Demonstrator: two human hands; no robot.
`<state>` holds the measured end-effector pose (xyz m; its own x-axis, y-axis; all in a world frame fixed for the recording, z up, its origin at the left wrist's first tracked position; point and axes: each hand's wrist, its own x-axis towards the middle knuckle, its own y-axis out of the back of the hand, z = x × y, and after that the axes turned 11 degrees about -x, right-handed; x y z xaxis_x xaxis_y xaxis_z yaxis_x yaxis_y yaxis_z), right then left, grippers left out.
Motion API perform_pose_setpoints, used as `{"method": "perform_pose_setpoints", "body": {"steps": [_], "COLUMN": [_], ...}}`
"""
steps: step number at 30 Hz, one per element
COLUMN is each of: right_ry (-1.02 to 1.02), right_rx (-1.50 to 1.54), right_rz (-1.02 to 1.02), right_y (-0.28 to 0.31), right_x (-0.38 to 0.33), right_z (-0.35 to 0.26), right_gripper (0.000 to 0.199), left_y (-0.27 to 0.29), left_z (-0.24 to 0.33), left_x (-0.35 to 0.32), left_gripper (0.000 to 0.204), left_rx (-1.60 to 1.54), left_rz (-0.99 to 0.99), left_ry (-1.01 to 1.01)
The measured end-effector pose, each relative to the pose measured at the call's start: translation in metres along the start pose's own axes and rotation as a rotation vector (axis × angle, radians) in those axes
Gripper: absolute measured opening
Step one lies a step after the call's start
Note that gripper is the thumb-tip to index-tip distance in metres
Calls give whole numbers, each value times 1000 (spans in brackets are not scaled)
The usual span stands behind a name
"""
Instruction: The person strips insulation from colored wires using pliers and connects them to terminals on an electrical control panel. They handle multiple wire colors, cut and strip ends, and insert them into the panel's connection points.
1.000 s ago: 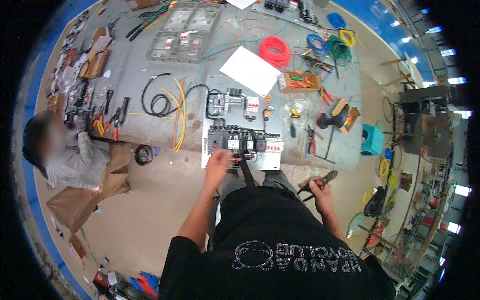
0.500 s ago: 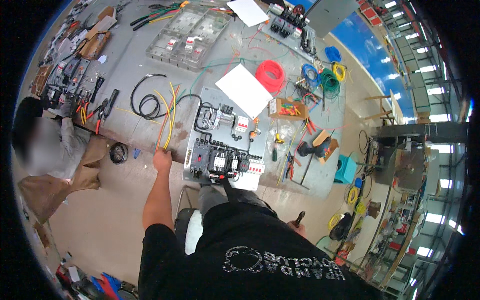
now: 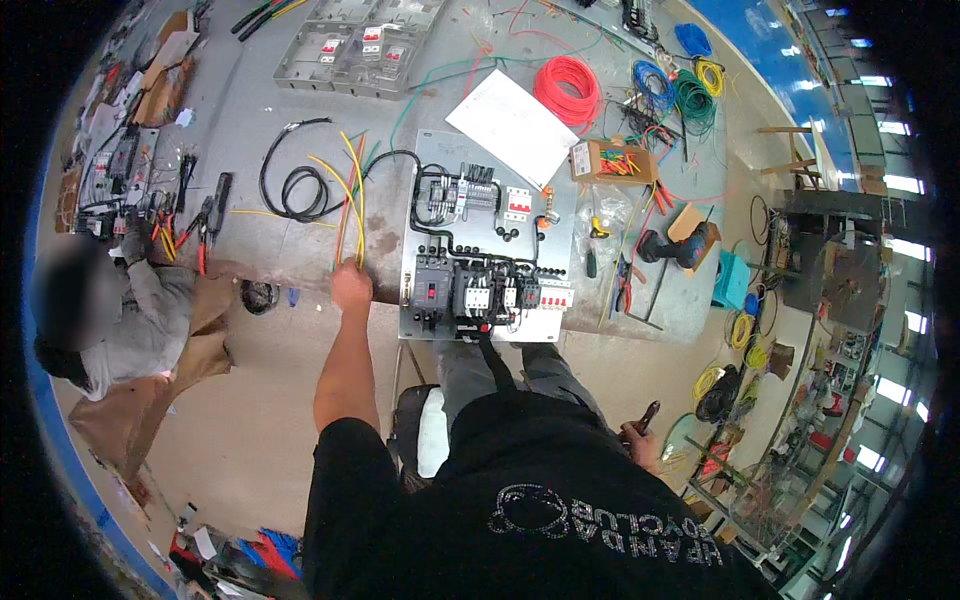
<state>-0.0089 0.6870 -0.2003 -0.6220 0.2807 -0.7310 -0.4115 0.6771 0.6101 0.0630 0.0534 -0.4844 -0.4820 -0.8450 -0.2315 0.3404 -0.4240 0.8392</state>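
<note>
Looking down from your head, you see your left hand point(image 3: 351, 285) stretched out ahead and to the left, at the near edge of the grey workbench point(image 3: 250, 120). It is closed in a loose fist around the near ends of a bundle of loose wires point(image 3: 348, 195), yellow, red and green. From your fist the wires run straight away from you across the bench top, so their long axis points forward, nearly in line with your left forearm. Their far ends fan out near a coiled black cable point(image 3: 295, 180), which lies just to the left of them.

Your right hand point(image 3: 640, 440) hangs low by your right hip, well apart from the bench. It grips a dark hand tool point(image 3: 648, 415), likely pliers or cutters; the view is too small to tell whether the tool's tips are apart or together.

Between your two hands, directly ahead of your body, lies a pale mounting panel point(image 3: 430, 150) carrying breakers and contactors wired in black. The wire bundle sits just beside its left edge, so your left hand is by far the nearer one to the wires.

Another person sits at the far left of the bench, hands among their own tools.
</note>
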Motion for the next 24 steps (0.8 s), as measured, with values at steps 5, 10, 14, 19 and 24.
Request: {"method": "perform_pose_setpoints", "body": {"steps": [5, 10, 14, 19, 24], "right_ry": [43, 86, 91, 63, 38], "right_rx": [12, -83, -86, -70, -98], "right_rz": [-47, -46, -51, -65, -53], "right_y": [-2, -5, -7, -3, -9], "right_x": [12, 11, 6, 9, 7], "right_z": [8, -5, -8, -5, -6], "right_gripper": [22, 22, 23, 24, 21], "left_y": [2, 13, 15, -7, 10], "left_z": [-1, 12, 7, -11, 10], "left_x": [0, -2, 1, 10, 10], "left_gripper": [13, 17, 20, 24, 20], "left_rx": [-22, -61, -23, -16, -98], "left_rz": [0, 94, 4, -17, -32], "left_ry": [-31, -23, 8, 16, 2]}}
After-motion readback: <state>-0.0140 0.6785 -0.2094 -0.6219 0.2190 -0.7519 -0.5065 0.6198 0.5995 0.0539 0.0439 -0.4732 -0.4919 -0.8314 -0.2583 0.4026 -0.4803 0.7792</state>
